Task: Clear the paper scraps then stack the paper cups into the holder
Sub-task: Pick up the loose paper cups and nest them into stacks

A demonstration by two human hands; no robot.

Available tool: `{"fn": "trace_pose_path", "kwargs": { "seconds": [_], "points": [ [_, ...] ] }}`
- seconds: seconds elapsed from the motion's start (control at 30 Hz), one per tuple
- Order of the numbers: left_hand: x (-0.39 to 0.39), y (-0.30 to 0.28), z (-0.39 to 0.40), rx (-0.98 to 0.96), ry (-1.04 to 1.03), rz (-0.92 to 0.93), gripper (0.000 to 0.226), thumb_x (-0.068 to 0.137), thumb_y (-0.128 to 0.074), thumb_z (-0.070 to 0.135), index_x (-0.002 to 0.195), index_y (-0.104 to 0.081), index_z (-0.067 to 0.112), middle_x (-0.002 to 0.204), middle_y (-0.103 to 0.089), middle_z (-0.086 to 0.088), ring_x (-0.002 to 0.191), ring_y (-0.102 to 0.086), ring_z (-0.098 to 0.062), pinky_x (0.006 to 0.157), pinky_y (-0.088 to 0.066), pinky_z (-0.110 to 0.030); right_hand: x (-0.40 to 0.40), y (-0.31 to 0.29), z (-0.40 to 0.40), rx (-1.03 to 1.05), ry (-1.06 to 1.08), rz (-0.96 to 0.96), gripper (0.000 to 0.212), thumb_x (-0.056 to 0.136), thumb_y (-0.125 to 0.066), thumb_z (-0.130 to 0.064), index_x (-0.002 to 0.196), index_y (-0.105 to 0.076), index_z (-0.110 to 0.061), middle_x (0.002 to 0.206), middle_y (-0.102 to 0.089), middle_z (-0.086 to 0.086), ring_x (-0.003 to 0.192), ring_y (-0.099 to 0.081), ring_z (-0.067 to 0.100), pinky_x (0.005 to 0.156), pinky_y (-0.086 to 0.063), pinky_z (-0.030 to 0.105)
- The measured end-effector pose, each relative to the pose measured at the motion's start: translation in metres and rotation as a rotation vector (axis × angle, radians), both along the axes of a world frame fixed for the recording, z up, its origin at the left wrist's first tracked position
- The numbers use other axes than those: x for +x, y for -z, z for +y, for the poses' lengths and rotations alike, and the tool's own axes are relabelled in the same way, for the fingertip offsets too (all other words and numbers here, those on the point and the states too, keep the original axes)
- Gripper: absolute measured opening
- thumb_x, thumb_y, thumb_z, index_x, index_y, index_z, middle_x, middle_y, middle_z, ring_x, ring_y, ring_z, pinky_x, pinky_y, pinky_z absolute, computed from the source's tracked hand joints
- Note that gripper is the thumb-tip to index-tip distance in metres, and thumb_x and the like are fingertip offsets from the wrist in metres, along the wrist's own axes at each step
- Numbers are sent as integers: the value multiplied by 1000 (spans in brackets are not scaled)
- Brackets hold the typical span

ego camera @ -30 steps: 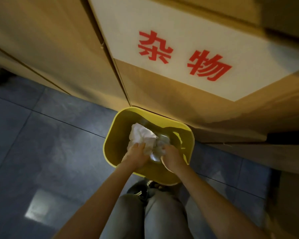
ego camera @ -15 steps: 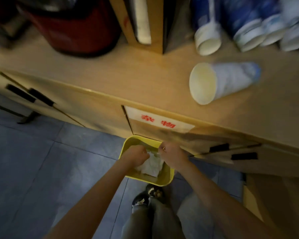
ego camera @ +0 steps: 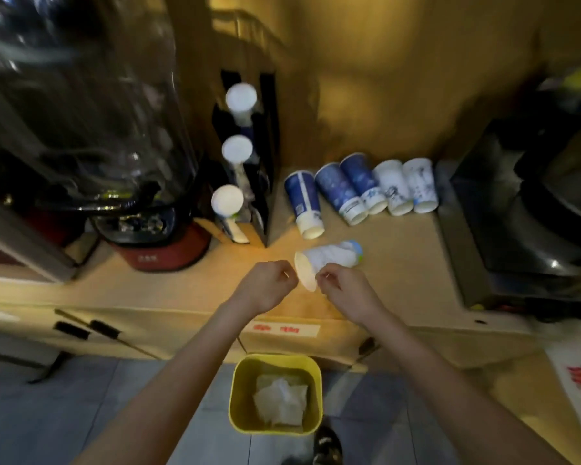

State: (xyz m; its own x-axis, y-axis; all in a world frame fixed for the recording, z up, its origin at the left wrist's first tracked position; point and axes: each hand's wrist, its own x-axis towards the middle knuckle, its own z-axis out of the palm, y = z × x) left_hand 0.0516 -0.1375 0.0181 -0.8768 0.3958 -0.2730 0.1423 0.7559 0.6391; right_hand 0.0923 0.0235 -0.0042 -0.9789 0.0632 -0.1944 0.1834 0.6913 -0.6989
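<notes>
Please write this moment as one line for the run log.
scraps: in yellow bin | left hand: empty | right hand: at rim of lying cup | cups stacked: not yet

On the surface (ego camera: 399, 263) one cup (ego camera: 332, 256) lies on its side at centre. A row of five cups (ego camera: 359, 189) lies behind it toward 1 o'clock. The holder (ego camera: 245, 162) stands at 11 o'clock from the lone cup, with a blender (ego camera: 161, 243) left of it. On the floor at 6 o'clock sits a bin (ego camera: 239, 397) with paper scraps (ego camera: 280, 401) in it.
</notes>
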Motion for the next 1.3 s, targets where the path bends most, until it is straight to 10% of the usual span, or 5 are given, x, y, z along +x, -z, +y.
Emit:
{"fn": "trace_pose_path", "kwargs": {
  "seconds": [0.37, 0.6, 1.3],
  "points": [
    [-32, -13, 53, 20, 12, 246, 73, 79, -64, 36, 138, -26, 16, 139, -41, -7, 125, -43, -21, 99, -41, -34, -34, -30, 83, -43, 273, 253, 24, 91, -51, -14, 114, -56, -7, 111, -63, 11, 90, -56, 18, 80, -44, 29],
    [-58, 26, 89, -284, 61, 193, 112, 62, -76, 46, 145, -4, 22, 157, -5, -7, 143, -12, -25, 116, -19, -39, -83, -11, 148, -41, 395, 201, 48, 89, -53, -13, 135, -38, -8, 129, -52, 16, 117, -50, 28, 99, -42, 40],
    [-89, 77, 104, -526, 128, 146, 84, 75, -65, 41, 142, -22, 19, 148, -34, -6, 137, -29, -24, 116, -18, -40, -198, 64, 212, 259, 428, -9, 53, 90, -52, -23, 134, -33, -2, 141, -38, 23, 130, -33, 37, 105, -33, 46]
  ]
}}
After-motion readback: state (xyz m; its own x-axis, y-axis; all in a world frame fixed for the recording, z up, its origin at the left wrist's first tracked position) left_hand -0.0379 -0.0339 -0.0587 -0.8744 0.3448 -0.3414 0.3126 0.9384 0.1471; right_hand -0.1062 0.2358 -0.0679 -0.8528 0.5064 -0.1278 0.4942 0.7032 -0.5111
